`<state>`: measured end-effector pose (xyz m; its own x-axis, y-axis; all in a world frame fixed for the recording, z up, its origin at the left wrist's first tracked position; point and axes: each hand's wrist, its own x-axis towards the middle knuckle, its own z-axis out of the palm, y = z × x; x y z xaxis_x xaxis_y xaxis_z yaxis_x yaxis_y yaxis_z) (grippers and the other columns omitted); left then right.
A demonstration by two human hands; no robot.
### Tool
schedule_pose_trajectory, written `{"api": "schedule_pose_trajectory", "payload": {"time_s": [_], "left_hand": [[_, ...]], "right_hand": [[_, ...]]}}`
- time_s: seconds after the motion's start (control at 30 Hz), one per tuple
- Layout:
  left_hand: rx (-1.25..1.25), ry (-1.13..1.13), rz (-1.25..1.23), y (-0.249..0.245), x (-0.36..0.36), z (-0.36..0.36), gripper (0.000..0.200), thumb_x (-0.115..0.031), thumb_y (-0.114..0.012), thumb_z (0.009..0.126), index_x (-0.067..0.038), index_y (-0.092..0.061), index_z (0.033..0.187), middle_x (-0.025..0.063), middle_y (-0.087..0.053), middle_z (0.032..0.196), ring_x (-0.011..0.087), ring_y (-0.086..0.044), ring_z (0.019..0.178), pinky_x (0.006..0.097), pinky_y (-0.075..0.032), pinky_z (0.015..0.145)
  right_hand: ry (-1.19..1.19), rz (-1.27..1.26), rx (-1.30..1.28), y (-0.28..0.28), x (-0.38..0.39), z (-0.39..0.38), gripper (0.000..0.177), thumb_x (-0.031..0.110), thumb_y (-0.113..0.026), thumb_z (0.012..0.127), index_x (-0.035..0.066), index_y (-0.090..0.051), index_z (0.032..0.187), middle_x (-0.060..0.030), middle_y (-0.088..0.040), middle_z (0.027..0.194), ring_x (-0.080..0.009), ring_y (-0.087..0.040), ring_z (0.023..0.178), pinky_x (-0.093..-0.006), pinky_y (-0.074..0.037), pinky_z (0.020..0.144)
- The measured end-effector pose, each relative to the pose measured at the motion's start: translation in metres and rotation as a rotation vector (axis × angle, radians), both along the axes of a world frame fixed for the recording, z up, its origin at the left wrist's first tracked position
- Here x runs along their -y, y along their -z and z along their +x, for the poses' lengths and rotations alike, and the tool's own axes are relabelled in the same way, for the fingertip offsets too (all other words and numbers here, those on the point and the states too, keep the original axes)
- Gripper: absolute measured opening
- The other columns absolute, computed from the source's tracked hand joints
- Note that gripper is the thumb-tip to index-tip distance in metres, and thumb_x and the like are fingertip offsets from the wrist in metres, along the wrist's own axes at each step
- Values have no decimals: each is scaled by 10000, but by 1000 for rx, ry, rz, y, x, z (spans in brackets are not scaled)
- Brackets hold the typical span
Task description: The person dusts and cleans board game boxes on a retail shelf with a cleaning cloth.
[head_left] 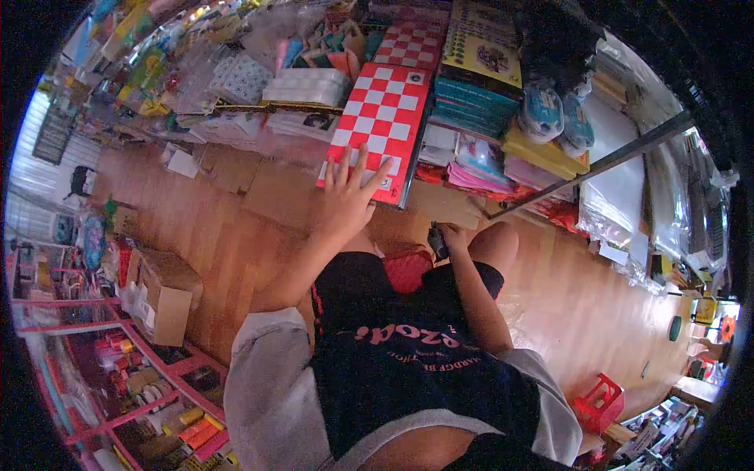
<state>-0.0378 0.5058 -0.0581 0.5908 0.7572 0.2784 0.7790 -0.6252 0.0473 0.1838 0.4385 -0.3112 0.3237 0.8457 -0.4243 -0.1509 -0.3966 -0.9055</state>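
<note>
My left hand (350, 188) lies with its fingers spread on the near end of a flat red-and-white checkered box (380, 110). Its palm sits at the box's lower left corner. Down by my right knee, my right hand (453, 237) is closed around a small dark object (437, 241) whose kind I cannot make out. Beyond the checkered box, partly covered by it, is a second red-and-white checkered one (409, 43). A stack of teal boxes (475, 106) with a yellow-topped box (485, 59) stands just to the right.
White packs (308, 85) lie left of the checkered box. Blue lidded containers (542, 114) and a slanting metal bar (597, 163) are at the right. On the wooden floor (228, 235) stand a cardboard carton (169, 294) and a red plastic stool (601, 404). Pink shelving (149, 345) fills the lower left.
</note>
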Motion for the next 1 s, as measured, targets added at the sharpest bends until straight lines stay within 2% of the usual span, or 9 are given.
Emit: {"api": "schedule_pose_trajectory", "payload": {"time_s": [0.3,0.5,0.6,0.63,0.7,0.77,0.87,0.93,1.0], "left_hand": [[35,-31,61,4,18,-9,760,-162,-649,589,-257,-305,1260,146,-241,1311,331,-271,1179,502,-227,932],[423,9,-23,5,25,-22,724,-132,-650,578,-129,-352,1238,158,-373,1231,305,-370,1118,451,-267,921],[1031,-175,-621,20,28,-42,576,-20,-632,644,2,-386,1164,119,-473,1114,213,-474,998,319,-376,845],[1031,-185,-625,20,30,-44,576,-20,-632,644,2,-386,1164,119,-473,1114,213,-474,998,319,-376,845],[1667,-123,-727,16,34,-46,530,10,-617,659,-9,-400,1143,103,-491,1067,187,-501,949,309,-413,810],[1706,-149,-781,21,44,-51,530,43,-591,657,-19,-391,1144,89,-495,1063,189,-501,957,310,-423,814],[2070,-58,-1161,46,58,-61,504,-11,-536,677,-33,-377,1155,76,-485,1089,221,-470,1015,357,-392,858],[2096,-59,-1152,45,73,-54,538,-52,-534,680,-31,-341,1181,93,-452,1134,237,-438,1052,385,-357,889],[2153,37,-1253,52,82,-51,578,-130,-536,697,-35,-299,1216,109,-414,1188,259,-401,1094,415,-319,920]], "right_hand": [[-35,-47,114,-12,0,6,212,156,-559,730,-29,-596,828,-89,-596,729,-156,-553,624,-267,-437,572],[5,32,110,0,3,2,200,161,-546,737,-17,-601,813,-79,-588,714,-148,-541,615,-254,-426,567],[33,65,36,21,0,4,179,134,-538,737,-24,-608,783,-71,-583,695,-129,-532,597,-235,-419,552],[-7,11,76,24,-1,5,170,119,-533,739,-29,-603,785,-74,-584,705,-131,-535,600,-238,-423,555],[-41,-51,112,27,-1,9,170,122,-535,740,-28,-602,784,-75,-583,704,-134,-539,606,-239,-426,554],[-74,-102,152,25,-4,9,169,124,-538,740,-27,-600,783,-76,-582,702,-137,-542,613,-241,-429,552],[15,-12,95,19,0,10,199,143,-527,750,-19,-577,854,-66,-571,690,-147,-532,588,-253,-434,535],[327,281,-753,-27,2,19,228,152,-506,768,-13,-542,921,-64,-562,703,-175,-524,560,-269,-439,519],[276,498,-713,-65,7,40,270,217,-430,816,5,-501,967,-95,-553,760,-217,-526,575,-308,-456,521]]}}
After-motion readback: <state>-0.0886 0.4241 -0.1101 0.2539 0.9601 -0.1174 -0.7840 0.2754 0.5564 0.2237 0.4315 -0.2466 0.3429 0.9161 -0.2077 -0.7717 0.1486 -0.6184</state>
